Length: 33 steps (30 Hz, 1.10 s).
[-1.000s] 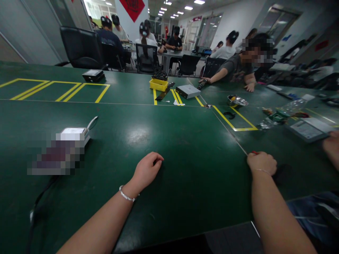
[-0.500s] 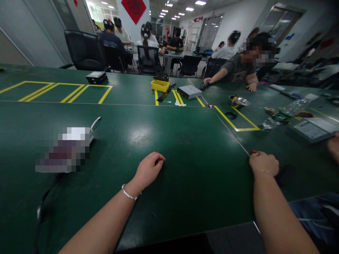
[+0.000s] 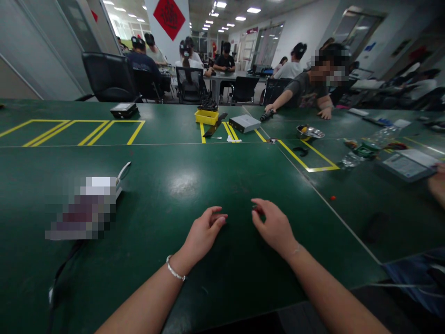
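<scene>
My left hand [image 3: 206,233] is over the green table [image 3: 146,260], its fingers loosely curled and apart, with nothing visible in them. My right hand [image 3: 274,226] faces it across a small gap, thumb and forefinger apart. A tiny dark spot shows between those fingers; I cannot make out what it is. To the right of that hand, a small red round piece [image 3: 333,198] lies by the table seam. At the left is a box-shaped device [image 3: 83,206], blurred out, with a light cable at its top and a black cord below.
Farther back are a yellow bin [image 3: 206,117] with black cables, a grey metal box [image 3: 244,123], a black box [image 3: 124,110] and a foil-like dish [image 3: 310,131]. A person [image 3: 306,88] across the table holds a dark tool. At right, another hand [image 3: 437,183] touches a grey box [image 3: 408,164].
My right hand has moved left from beside the red piece to near my left hand, and its fingers have loosened. The red piece stays on the table. My left hand's fingers have opened slightly.
</scene>
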Each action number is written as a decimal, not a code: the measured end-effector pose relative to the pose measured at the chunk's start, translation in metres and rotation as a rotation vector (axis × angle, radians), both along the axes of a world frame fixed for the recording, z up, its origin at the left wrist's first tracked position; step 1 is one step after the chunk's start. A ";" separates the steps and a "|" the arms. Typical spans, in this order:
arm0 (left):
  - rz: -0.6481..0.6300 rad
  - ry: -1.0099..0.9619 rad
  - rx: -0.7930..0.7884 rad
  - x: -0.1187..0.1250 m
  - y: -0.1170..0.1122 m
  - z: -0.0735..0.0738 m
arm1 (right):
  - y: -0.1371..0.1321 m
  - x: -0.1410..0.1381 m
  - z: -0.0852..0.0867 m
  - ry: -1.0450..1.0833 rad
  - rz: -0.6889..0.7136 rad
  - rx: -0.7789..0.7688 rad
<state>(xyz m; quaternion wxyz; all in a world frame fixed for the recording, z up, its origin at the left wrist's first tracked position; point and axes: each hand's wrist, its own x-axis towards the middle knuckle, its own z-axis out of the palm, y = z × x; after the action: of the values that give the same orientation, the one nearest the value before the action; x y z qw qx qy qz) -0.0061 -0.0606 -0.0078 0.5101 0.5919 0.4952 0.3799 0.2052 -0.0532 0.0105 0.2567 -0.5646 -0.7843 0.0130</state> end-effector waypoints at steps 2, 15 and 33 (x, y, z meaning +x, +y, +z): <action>-0.026 -0.079 -0.044 0.003 -0.001 0.000 | -0.013 -0.032 0.000 -0.040 0.142 0.007; -0.114 -0.048 -0.025 -0.001 0.003 0.000 | -0.021 -0.060 -0.007 -0.052 0.293 -0.078; 0.103 -0.170 -0.146 -0.003 0.009 0.005 | 0.079 0.215 -0.023 0.080 -1.195 -0.261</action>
<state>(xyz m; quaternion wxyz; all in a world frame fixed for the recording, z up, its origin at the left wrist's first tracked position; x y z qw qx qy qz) -0.0095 -0.0520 -0.0028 0.5718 0.4927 0.5060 0.4174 0.4205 0.0258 -0.0120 0.1775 -0.9326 -0.3138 -0.0160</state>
